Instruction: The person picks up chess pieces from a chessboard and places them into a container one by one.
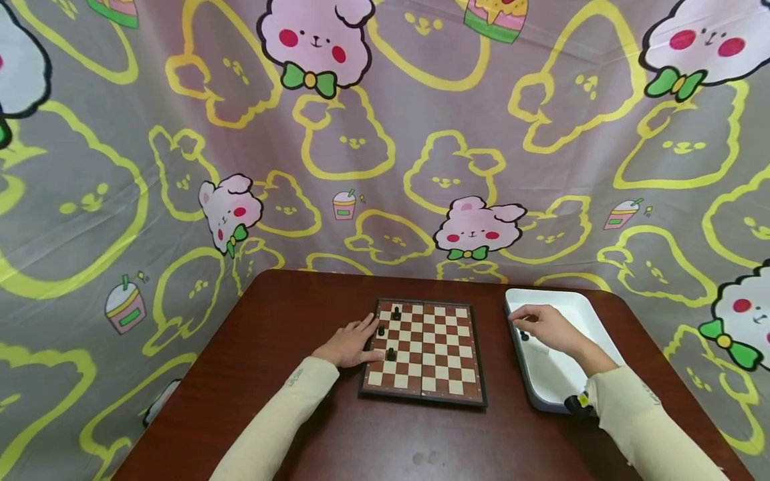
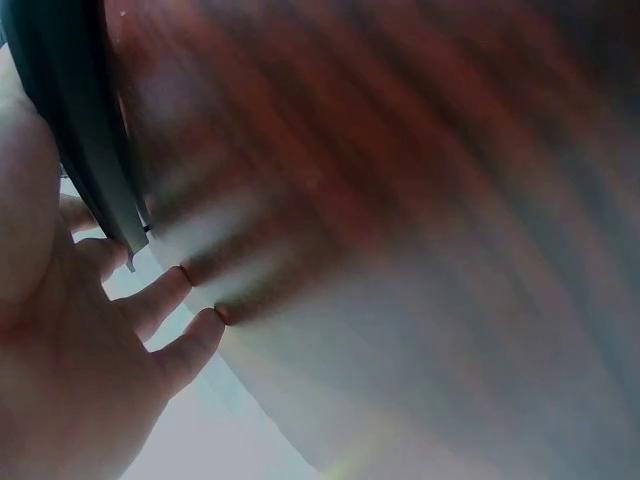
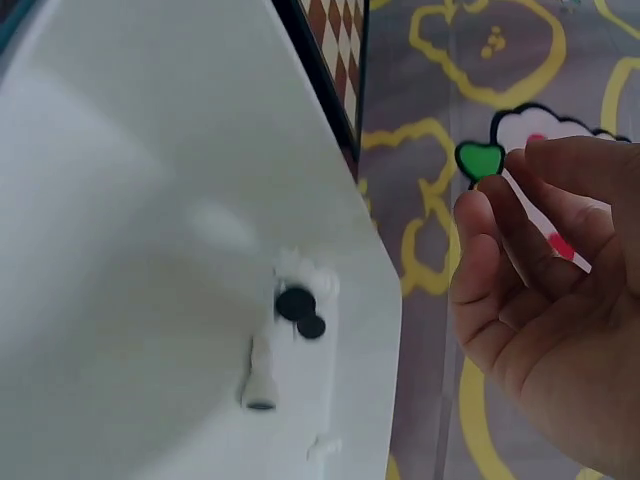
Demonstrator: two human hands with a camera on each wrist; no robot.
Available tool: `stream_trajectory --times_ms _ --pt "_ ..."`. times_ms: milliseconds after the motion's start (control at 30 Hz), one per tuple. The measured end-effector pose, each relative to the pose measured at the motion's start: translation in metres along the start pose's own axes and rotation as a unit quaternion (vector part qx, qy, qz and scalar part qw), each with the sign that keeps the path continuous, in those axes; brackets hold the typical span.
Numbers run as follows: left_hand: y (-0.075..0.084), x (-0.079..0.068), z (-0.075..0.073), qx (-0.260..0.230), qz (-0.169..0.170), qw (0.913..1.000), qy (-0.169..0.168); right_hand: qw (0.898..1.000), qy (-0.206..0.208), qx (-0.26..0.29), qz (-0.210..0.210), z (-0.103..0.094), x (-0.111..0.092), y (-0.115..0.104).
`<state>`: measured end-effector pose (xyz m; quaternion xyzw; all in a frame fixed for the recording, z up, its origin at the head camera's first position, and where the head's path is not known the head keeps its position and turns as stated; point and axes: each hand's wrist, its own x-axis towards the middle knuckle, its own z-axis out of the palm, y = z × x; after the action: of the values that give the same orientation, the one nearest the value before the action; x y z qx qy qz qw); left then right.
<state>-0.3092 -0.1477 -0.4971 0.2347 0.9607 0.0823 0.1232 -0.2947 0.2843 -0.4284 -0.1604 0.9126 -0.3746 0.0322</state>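
A folding chessboard (image 1: 445, 347) with a dark frame lies on the table. My left hand (image 1: 351, 344) rests at its left edge, fingers spread and thumb over a corner square. Near those fingers stand black chess pieces: one (image 1: 396, 314) towards the back, a small one (image 1: 381, 331) by the fingertips and another (image 1: 391, 355) by the thumb. My right hand (image 1: 550, 329) hovers over the left side of a white tray (image 1: 592, 314), fingers bent, thumb and index tips close together. No piece shows between them; I cannot tell whether one is hidden there.
Inside the tray lie black pieces (image 3: 295, 303) and a white chess piece (image 3: 260, 378), with more white ones close by. Brown table (image 1: 289, 321) surrounds the board. A patterned curtain (image 1: 385, 167) hangs behind and at both sides.
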Motion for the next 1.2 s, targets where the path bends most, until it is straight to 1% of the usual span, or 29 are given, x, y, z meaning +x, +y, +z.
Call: stream_trajectory --times_ms 100,267,500,600,733,967,1100,1200 --pt "0.001 -0.001 -0.002 -0.005 0.002 1.0000 0.002 1.000 -0.013 0.009 0.001 0.007 0.003 -0.005" --pt "0.002 -0.004 -0.004 -0.015 0.013 0.9998 0.003 1.000 -0.024 -0.002 -0.013 0.024 0.007 -0.011" --pt "-0.001 0.001 0.000 -0.010 0.000 0.9999 -0.004 0.998 -0.049 -0.003 -0.031 0.052 0.015 -0.022" --pt "-0.002 0.002 0.000 -0.006 -0.001 1.0000 -0.002 0.997 -0.065 0.005 -0.038 0.064 0.020 -0.031" --pt "-0.001 0.000 -0.002 -0.007 0.000 1.0000 -0.001 0.995 -0.083 0.024 -0.048 0.079 0.025 -0.047" --pt "0.001 -0.002 -0.004 -0.003 -0.005 1.0000 0.000 0.990 -0.104 0.025 -0.089 0.109 0.034 -0.070" --pt "0.000 -0.002 -0.002 -0.006 -0.005 1.0000 -0.004 0.987 -0.121 0.035 -0.098 0.126 0.040 -0.082" --pt "0.000 0.000 -0.002 -0.005 -0.007 1.0000 0.000 0.985 -0.130 0.043 -0.102 0.136 0.046 -0.088"
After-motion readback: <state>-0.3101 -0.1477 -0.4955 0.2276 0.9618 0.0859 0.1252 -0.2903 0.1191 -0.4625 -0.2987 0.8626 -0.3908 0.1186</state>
